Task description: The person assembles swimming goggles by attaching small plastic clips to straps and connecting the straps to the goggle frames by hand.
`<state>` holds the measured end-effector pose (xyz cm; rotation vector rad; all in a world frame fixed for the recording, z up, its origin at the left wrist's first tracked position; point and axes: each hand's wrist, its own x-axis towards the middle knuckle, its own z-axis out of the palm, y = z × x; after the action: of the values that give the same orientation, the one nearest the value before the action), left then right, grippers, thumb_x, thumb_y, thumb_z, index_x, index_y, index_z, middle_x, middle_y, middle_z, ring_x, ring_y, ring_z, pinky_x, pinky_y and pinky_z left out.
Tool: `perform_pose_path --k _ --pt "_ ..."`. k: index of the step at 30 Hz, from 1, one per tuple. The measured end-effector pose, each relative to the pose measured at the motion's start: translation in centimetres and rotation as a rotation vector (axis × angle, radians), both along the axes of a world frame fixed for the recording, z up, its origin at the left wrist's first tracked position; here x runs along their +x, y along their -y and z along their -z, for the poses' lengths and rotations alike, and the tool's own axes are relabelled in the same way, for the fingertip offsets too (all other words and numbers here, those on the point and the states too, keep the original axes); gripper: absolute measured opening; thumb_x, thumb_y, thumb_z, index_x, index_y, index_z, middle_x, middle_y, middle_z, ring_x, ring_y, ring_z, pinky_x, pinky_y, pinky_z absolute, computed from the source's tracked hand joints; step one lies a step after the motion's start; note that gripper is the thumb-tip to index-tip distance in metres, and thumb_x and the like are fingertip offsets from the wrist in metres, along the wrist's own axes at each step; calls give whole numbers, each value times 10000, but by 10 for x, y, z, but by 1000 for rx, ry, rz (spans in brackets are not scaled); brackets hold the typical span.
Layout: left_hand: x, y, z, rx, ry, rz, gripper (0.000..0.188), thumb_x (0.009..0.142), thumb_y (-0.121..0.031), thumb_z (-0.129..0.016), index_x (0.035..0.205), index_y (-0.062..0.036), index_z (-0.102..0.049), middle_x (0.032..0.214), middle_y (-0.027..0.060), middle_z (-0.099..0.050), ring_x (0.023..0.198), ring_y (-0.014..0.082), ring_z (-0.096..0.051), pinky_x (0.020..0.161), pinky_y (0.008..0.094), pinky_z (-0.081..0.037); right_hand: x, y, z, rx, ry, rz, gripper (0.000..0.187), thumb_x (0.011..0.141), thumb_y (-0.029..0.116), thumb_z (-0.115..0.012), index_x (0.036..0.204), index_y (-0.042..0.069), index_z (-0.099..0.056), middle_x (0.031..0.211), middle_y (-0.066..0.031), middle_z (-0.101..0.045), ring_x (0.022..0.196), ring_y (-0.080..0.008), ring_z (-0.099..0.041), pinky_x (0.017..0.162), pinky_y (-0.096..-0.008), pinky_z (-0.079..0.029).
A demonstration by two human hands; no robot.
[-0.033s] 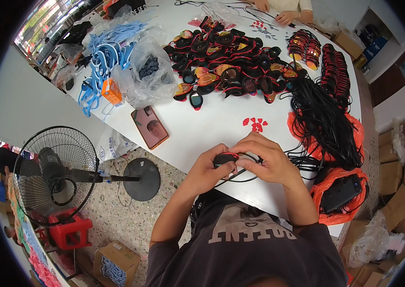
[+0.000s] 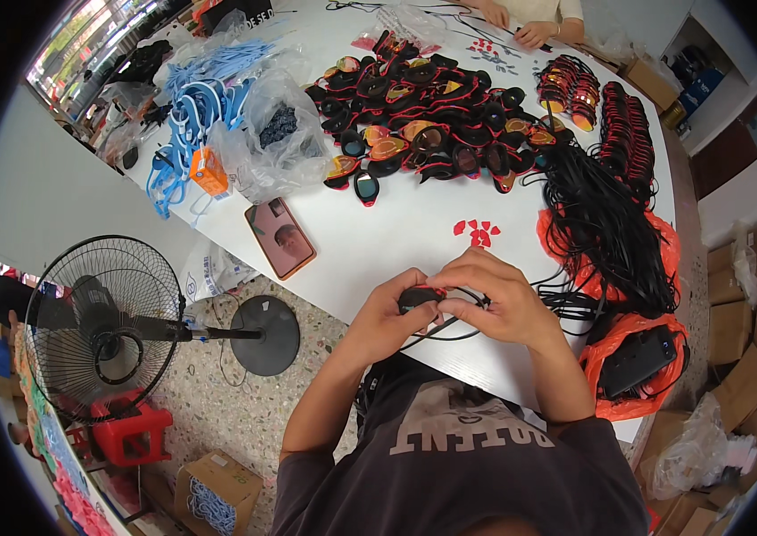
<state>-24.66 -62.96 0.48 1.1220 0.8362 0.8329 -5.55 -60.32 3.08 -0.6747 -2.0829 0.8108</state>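
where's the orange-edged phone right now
In the head view, the phone lies left of centre on the white table, below the clear plastic bag and above-left of the left hand.

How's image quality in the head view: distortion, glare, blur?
Head view: fisheye bends the white tabletop's right edge, corners black; head view: daylight brightest at the upper-left street-facing window; head view: bare left hand and bare right hand fairly sharp, but fine detail on the small black-and-red goggle piece is hard to read.
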Motion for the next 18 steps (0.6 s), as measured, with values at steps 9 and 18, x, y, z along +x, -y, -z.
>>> perform_pose_path --k 9,18 --pt "6 0 8 132 -144 -99 140 830 -68 -599 928 -1 -524 779 14 -594 729 57 -518 655 213 -421 -5 8 1 281 131 160 283 660 -26 -674 933 41 -634 849 -67 -604 735 -228 -580 610 -311 -485" --pt "17 -2 5 203 -88 -151 136 827 -73 -597 914 -12 -511 749 -2 -536 701 43 -455 620 202 -386 -15 4 13 560 -38 296 231 694 -52 -632 898 20 -553 864 -93 -601 808 -279 -595 788 -424 -458"
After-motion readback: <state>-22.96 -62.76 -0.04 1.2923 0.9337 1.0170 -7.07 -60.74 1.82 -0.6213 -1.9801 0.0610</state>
